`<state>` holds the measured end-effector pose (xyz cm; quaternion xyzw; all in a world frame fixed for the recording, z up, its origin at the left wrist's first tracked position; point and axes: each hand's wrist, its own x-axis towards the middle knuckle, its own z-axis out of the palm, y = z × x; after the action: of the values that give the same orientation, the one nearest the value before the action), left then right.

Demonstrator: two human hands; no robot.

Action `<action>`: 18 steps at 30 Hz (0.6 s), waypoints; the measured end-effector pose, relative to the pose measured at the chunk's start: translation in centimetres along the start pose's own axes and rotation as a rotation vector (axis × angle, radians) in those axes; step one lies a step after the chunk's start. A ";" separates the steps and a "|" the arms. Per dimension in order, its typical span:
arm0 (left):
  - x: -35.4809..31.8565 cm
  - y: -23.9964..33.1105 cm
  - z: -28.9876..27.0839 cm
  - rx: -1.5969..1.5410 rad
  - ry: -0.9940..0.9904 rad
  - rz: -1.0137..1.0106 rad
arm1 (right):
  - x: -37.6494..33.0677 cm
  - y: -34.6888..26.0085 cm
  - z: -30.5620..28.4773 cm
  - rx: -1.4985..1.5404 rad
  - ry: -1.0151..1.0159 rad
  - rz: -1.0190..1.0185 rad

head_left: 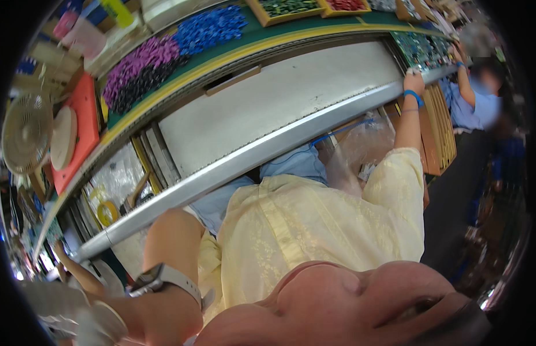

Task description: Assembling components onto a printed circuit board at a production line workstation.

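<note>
At the far end of the long silver metal rail [250,155], the right hand [414,81] rests beside the green populated circuit board [421,49]; I cannot tell whether its fingers are curled or pinching. This seems to be a reach for the board, and lifting it would need an edge grip. The left hand [98,326] is too blurred to read.

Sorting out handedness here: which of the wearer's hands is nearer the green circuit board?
Right. The right hand touches the green circuit board's near edge by the metal rail; the left hand, blurred, sits far away at the lower left.
</note>
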<state>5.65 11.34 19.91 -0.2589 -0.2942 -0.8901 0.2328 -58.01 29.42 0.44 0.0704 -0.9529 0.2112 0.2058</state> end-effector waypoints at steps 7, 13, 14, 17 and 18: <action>-1.5 -2.9 -0.6 0.137 -0.286 -0.292 | 0.5 0.4 0.4 -0.002 -0.050 -0.010; -1.0 -1.4 -5.7 0.536 -0.247 -0.407 | 1.2 -0.3 2.2 0.030 -0.096 -0.004; -1.4 -0.8 -6.1 0.617 -0.189 -0.396 | 0.6 -2.0 2.3 0.013 -0.123 0.003; -0.2 1.6 -8.0 0.823 -0.054 -0.358 | 4.1 5.5 6.0 -0.009 -0.029 -0.192; 2.5 3.5 -11.8 0.905 0.016 -0.326 | 5.2 7.2 6.8 0.055 -0.059 -0.288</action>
<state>1.91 0.56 14.67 -0.0753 -0.6870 -0.6995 0.1818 -66.72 32.71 -5.63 0.2181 -0.9325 0.2033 0.2039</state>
